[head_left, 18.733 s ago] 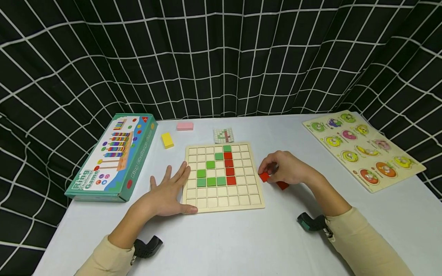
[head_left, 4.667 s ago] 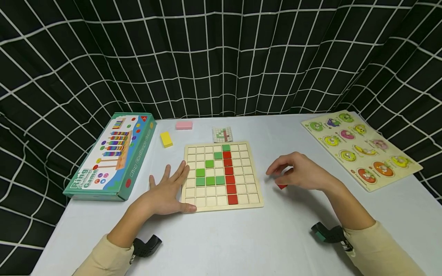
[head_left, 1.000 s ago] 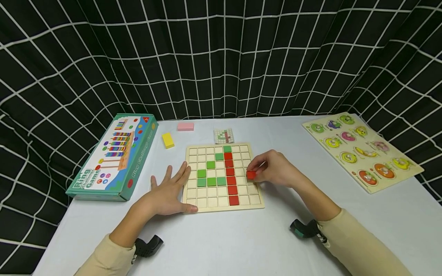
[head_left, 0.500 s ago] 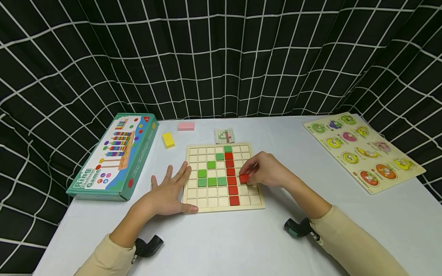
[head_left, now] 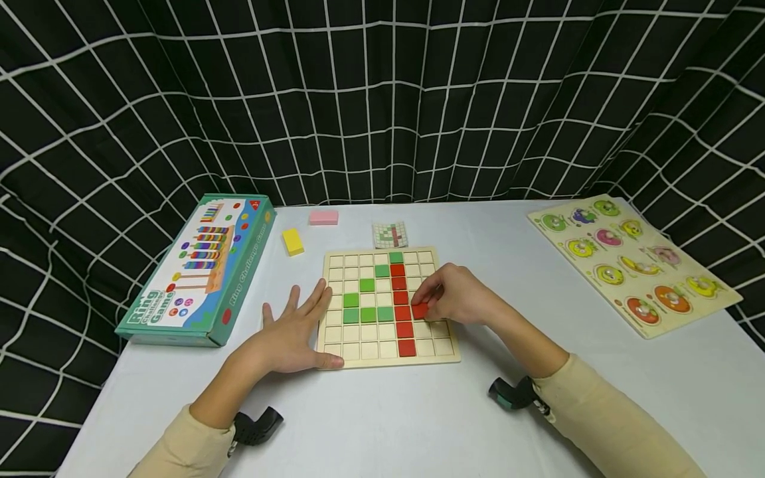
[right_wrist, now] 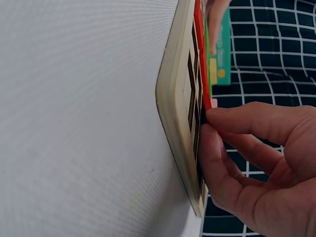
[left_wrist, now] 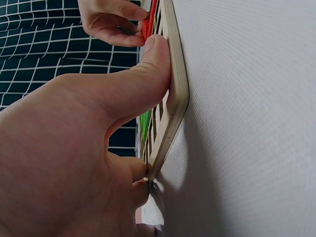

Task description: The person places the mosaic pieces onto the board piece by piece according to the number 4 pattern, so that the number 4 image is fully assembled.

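1. We see our right hand [head_left: 457, 299] over the right part of the board [head_left: 390, 358], its fingers curled and pinching a red tile [head_left: 420, 310] between thumb and fingertips.
2. The tile sits at the board's surface just right of the red column [head_left: 399, 283], level with the row that holds three green tiles [head_left: 367, 315]; whether it is fully seated in its cell we cannot tell.
3. From the right wrist, the thumb and fingers [right_wrist: 237, 123] close on the tile's edge right at the board [right_wrist: 174, 113].
4. Our left hand [head_left: 293, 335] lies flat and spread on the table [head_left: 418, 425], fingers straight, holding nothing; the thumb runs along the board's near left corner and the fingertips touch its left edge.
5. The left wrist view shows that thumb [left_wrist: 148, 74] pressed against the board's rim [left_wrist: 175, 98].
6. The red column runs from the second row down to the near row; the green tiles climb as a diagonal to the top row.
7. A small pattern card [head_left: 390, 234] lies just beyond the board.
8. A yellow block [head_left: 292, 241] and a pink block [head_left: 323, 217] lie to the far left of the board, near the game box [head_left: 197, 272].
9. A fruit puzzle [head_left: 633, 262] lies well apart at the right.
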